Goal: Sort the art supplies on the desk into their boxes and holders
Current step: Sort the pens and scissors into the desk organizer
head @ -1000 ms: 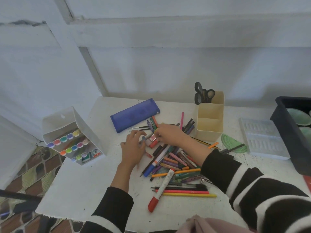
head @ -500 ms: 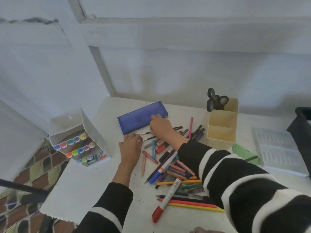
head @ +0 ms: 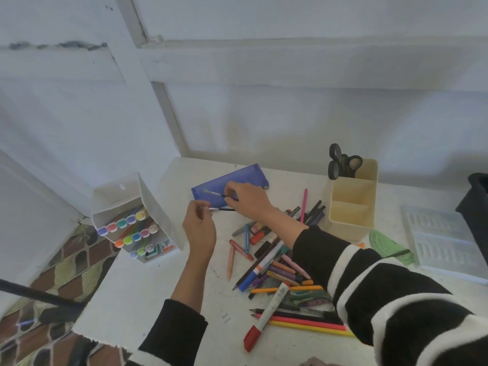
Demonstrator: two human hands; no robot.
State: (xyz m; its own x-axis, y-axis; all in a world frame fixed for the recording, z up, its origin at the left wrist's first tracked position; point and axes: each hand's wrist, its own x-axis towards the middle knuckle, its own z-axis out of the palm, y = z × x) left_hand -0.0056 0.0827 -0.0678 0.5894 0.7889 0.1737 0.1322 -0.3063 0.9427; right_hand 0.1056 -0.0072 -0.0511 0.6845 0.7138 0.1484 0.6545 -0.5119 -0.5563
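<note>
A heap of pens, markers and crayons (head: 277, 268) lies on the white desk (head: 148, 299). Behind it lies a flat blue pencil case (head: 245, 175). My right hand (head: 248, 200) hovers over the case and pinches a thin paintbrush (head: 215, 193) whose tip points left. My left hand (head: 199, 231) is raised just below and pinches the end of a second thin brush (head: 224, 209), which runs across to my right hand. A cream two-part holder (head: 351, 204) with black scissors (head: 342, 162) stands at the right. A white marker box (head: 132, 220) with coloured markers stands open at the left.
A green protractor (head: 383, 241) and a clear plastic tray (head: 446, 241) lie right of the cream holder. A black bin (head: 475, 204) sits at the far right edge. The desk's left and front edges drop to a patterned floor (head: 66, 265).
My right hand left the pile, reached the blue case and lifted a thin brush. My left hand rose off the desk and now pinches another brush. The camera view shifted left.
</note>
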